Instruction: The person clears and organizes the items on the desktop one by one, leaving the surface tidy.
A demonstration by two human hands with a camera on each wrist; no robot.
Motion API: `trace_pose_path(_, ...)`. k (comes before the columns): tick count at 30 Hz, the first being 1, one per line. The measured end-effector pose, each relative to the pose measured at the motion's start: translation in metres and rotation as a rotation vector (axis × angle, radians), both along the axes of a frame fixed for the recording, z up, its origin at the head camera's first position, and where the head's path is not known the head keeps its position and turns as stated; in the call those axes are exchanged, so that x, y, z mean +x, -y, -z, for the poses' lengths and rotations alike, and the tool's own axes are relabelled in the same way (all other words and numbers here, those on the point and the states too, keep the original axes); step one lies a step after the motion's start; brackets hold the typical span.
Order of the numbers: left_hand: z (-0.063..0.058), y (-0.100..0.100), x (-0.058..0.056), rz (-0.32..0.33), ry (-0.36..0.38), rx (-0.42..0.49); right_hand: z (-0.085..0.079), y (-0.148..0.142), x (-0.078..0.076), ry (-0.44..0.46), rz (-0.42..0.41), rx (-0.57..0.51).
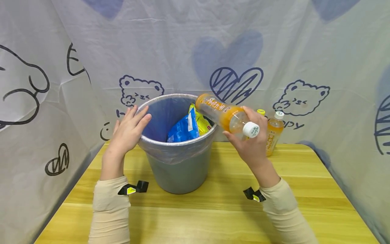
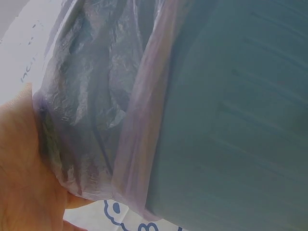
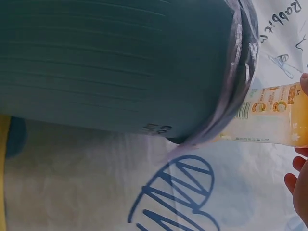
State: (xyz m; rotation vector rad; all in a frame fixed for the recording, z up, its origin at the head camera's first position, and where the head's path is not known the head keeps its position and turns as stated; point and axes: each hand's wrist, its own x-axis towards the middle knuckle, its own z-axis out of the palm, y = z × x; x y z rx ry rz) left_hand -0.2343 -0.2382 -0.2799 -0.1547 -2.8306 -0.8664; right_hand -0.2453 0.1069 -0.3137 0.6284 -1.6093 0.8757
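Note:
My right hand [image 1: 256, 145] grips a plastic drink bottle [image 1: 213, 110] with an orange label and a white cap. The bottle is tilted, its base over the right side of the rim of a grey trash bin [image 1: 179, 176] and its cap toward me. In the right wrist view, the bottle [image 3: 269, 115] shows beyond the bin's edge. My left hand [image 1: 129, 130] rests at the left rim, fingers extended. A clear liner [image 2: 96, 96] folds over that rim. Inside the bin lie a blue packet [image 1: 182, 130] and a yellow packet [image 1: 203, 122].
Another orange drink bottle [image 1: 275, 132] stands on the wooden table [image 1: 182, 220] behind my right hand. A yellow cap [image 1: 261, 111] shows beside it, the rest hidden by the hand. A printed cloth [image 1: 182, 57] hangs behind the table and along its sides.

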Motion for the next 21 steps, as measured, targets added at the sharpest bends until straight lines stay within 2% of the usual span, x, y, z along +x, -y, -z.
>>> trace_pose_path(8, -0.001, 0.000, -0.001, 0.009, -0.008, -0.001, 0.010, -0.001, -0.005, 0.150, -0.092, -0.091)
trace_pose_path(17, -0.001, 0.000, 0.000, 0.000, -0.014, 0.000, 0.014, 0.003, -0.007, 0.339, -0.293, -0.182)
trace_pose_path(21, -0.001, 0.001, 0.000, 0.001, -0.011, 0.003, 0.013, 0.006, -0.007, 0.398, -0.367, -0.173)
